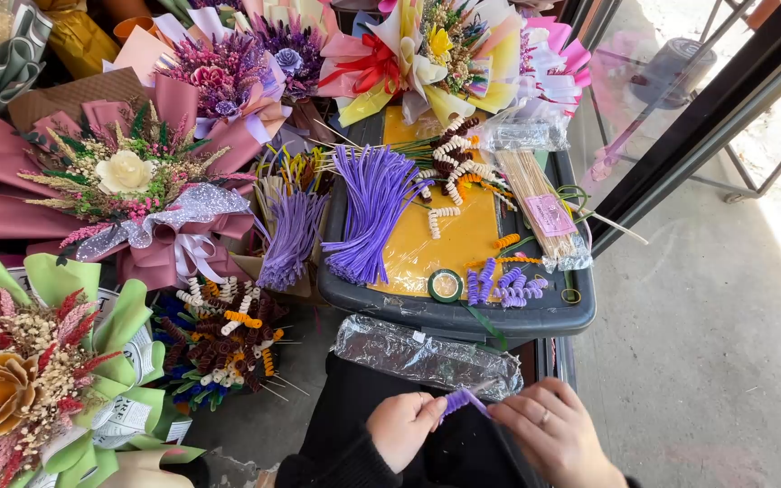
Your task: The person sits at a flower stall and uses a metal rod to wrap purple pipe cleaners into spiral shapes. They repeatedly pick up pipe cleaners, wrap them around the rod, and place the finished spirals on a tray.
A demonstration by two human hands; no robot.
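Big bouquets (137,181) are crowding the left side, and some are leaning right up against the grey tray (553,312). If one is sliding down, it could be pushing the loose things about.

The tray is sitting on a stand and sticking out over the floor near the glass door. A bump from a knee could be tipping it, because it is full and its front edge is close to the person's lap.

A pile of purple stems (374,212) is hanging over the tray's left rim, so it could be slipping off. A clear bag (427,354) is lying just under the tray's front edge.

Little purple curls (503,285) are lying near the front rim, beside a tape roll (446,286). They are light and could be rolling off.

The left hand (404,427) and right hand (553,429) are both closed, pinching the ends of one purple stem (461,400) low in the picture, over the lap. Pulling too hard could be undoing its twist.
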